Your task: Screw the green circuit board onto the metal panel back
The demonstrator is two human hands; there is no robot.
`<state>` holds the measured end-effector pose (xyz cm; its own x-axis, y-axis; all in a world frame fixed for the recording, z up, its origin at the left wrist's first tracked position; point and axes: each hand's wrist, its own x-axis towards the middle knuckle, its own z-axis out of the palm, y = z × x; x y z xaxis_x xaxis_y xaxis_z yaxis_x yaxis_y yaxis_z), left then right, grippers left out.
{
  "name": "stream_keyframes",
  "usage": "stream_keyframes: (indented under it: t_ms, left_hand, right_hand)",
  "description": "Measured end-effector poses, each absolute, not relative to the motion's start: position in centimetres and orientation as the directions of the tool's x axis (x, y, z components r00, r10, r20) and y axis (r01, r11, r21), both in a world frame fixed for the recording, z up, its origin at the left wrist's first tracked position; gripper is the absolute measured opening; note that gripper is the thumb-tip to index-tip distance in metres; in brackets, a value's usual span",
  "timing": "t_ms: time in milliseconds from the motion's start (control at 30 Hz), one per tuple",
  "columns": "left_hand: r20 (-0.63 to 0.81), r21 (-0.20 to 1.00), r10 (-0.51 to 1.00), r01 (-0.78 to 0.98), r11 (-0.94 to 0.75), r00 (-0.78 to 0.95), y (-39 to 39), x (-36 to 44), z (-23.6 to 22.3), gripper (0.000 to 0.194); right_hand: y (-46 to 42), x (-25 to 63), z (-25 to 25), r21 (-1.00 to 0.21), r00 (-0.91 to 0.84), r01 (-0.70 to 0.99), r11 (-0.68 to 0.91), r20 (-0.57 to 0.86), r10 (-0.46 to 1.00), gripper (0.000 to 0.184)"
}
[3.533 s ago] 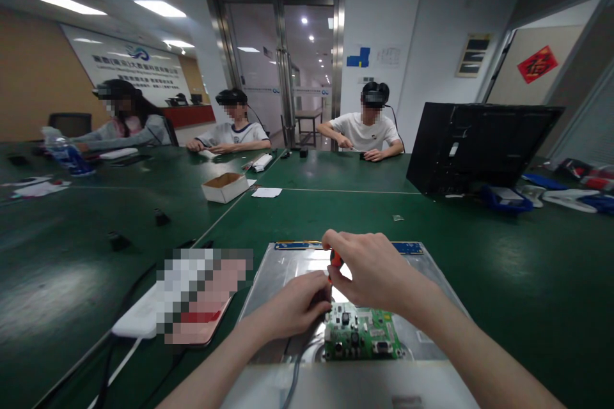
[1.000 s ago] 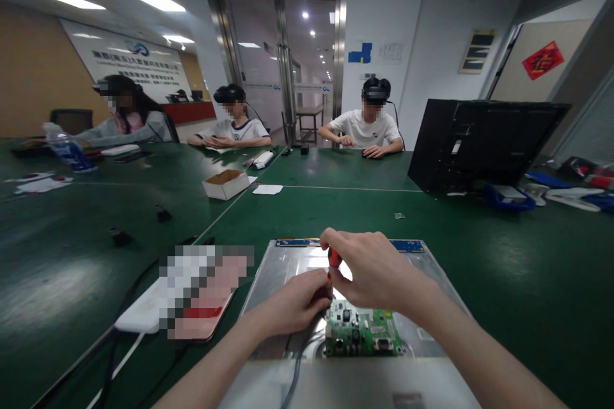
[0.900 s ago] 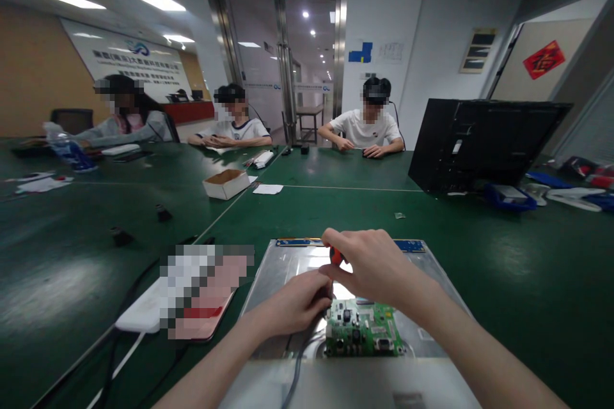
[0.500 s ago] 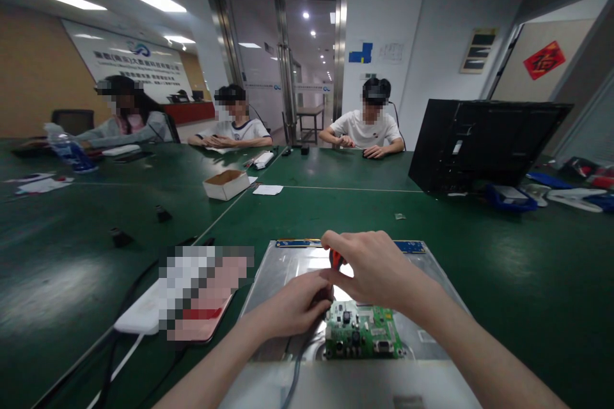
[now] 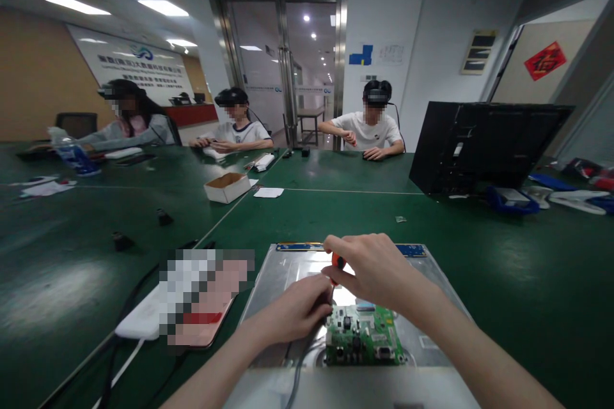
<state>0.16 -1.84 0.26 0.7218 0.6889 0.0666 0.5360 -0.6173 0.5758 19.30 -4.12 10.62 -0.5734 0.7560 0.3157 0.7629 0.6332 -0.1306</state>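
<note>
A gray cable (image 5: 298, 377) ran over the near edge of a metal panel (image 5: 283, 268), which lay flat on the green table (image 5: 508, 307). Just past that edge, a green circuit board (image 5: 364, 335) sat on the panel. The left hand (image 5: 302, 307) was at the board's far left corner, its fingers bent in close around the foot of the screwdriver (image 5: 338, 260) (whether they gripped it or only steadied it, I could not tell, since the fingertips were hidden). The right hand (image 5: 374, 265) was closed around the red and black handle from above, thumb and forefinger on it, with the tool about upright over the panel. Along the panel's far edge ran a narrow blue strip (image 5: 411, 250).

To the left, a white slab (image 5: 139, 319) and a pink phone (image 5: 206, 329) lay side by side, partly blurred out. Farther off stood a small cardboard box (image 5: 227, 188), with a white paper (image 5: 268, 192) just beside it. A black monitor (image 5: 484, 147) leaned at the right. Across the table sat three people wearing headsets, and behind them was a glass door (image 5: 307, 64).
</note>
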Motion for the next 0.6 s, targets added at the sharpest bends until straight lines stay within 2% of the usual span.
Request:
stream_keyframes:
  t_ms: [167,400,600]
  left_hand:
    - [0.088,0.595,0.671,0.502,-0.628,0.736,-1.83,0.08,0.1,0.008]
    - [0.091,0.593,0.664,0.495,-0.635,0.742,-1.96,0.09,0.34,0.009]
    - [0.081,0.628,0.687,0.498,-0.598,0.722,-1.81,-0.02,-0.46,0.006]
  right_hand:
    - [-4.13,19.36,10.51,-0.161,-0.566,0.76,0.629,0.312,0.763,0.025]
    - [-4.11,19.42,10.6,-0.154,-0.566,0.764,0.626,0.305,0.766,0.009]
    - [-4.3,19.27,10.83,-0.19,-0.572,0.748,0.635,0.3,0.763,0.024]
